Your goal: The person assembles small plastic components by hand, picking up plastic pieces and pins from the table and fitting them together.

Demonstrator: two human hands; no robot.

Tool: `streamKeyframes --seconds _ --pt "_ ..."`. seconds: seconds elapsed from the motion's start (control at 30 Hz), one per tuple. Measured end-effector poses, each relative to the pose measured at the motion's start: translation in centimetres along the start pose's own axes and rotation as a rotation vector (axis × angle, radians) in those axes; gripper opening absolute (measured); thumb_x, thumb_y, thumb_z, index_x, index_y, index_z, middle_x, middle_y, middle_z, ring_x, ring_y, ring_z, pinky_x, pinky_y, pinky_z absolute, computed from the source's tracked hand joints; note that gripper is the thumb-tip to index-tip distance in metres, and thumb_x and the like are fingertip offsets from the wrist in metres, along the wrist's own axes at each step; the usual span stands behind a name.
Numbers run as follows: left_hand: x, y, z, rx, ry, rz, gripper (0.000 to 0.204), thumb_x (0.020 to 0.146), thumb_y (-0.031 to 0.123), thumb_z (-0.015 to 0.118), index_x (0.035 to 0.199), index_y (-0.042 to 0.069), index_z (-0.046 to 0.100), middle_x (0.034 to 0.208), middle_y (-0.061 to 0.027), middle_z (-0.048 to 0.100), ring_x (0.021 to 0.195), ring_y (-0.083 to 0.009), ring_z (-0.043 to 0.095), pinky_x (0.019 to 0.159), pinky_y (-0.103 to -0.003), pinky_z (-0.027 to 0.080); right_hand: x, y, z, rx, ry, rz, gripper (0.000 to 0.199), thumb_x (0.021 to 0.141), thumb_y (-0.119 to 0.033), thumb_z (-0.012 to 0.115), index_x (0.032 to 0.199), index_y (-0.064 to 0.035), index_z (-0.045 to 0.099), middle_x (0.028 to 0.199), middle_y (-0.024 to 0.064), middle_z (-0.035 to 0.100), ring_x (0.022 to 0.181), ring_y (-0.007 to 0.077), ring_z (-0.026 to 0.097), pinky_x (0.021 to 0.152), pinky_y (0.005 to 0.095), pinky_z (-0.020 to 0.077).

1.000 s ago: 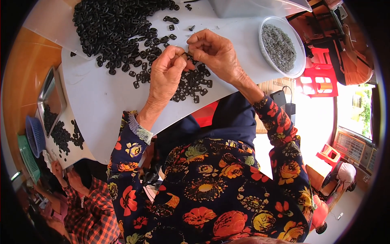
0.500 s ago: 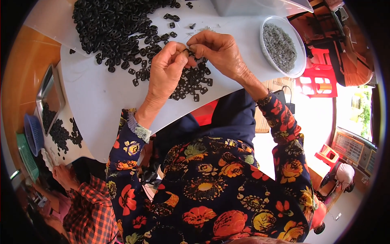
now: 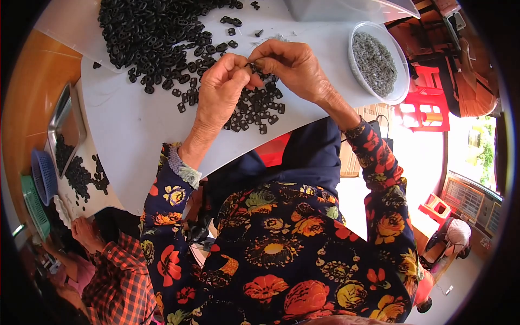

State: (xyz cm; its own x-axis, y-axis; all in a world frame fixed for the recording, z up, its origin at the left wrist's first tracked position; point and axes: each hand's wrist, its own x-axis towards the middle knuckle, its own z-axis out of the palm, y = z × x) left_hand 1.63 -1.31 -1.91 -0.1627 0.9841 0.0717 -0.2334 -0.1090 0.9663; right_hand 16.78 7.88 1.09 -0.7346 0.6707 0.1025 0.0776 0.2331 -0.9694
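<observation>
Table: my white sheet-covered worktable (image 3: 135, 124) lies under both hands, as before.
Heap: the big pile of small black plastic rings (image 3: 157, 32) sits at the far left, unchanged.
Bowl: the clear round plastic bowl of grey metal bits (image 3: 376, 62) stays to my right.
Left hand: my left hand (image 3: 219, 92) has drawn closer, fingertips pressed together.
Right hand: my right hand (image 3: 292, 67) still pinches one small black ring (image 3: 252, 67) between both hands, above the small scatter of black rings (image 3: 254, 108).

Bright daylight from right, overexposed there; fisheye-warped edges.

Two hands (image 3: 260, 81), one clear tub (image 3: 379, 62), two plastic baskets (image 3: 40, 181), black parts past counting (image 3: 157, 38).
</observation>
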Motion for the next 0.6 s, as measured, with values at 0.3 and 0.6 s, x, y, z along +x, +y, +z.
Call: streamKeyframes --seconds 0.3,0.6 --pt "-0.2 0.4 0.1 0.141 0.023 -0.041 0.007 0.087 0.005 0.051 0.09 0.0 0.055 0.071 -0.0052 0.064 0.067 -0.0079 0.061 0.065 -0.022 0.049 0.1 -0.7 -0.4 -0.19 -0.032 -0.151 0.023 0.084 0.003 0.057 0.106 -0.0025 0.059 0.081 0.0025 0.064 0.078 0.0098 0.061 0.074 0.026 0.0502" --pt "-0.4 1.1 0.5 0.329 0.021 -0.052 0.007 0.088 0.006 0.052 0.092 0.0 0.055 0.072 -0.0032 0.063 0.067 -0.0087 0.061 0.065 -0.022 0.05 -0.1 -0.8 -0.2 -0.291 -0.039 -0.223 0.02 0.083 0.003 0.06 0.104 -0.0002 0.059 0.084 0.0046 0.065 0.082 0.0114 0.063 0.076 0.0265 0.0507"
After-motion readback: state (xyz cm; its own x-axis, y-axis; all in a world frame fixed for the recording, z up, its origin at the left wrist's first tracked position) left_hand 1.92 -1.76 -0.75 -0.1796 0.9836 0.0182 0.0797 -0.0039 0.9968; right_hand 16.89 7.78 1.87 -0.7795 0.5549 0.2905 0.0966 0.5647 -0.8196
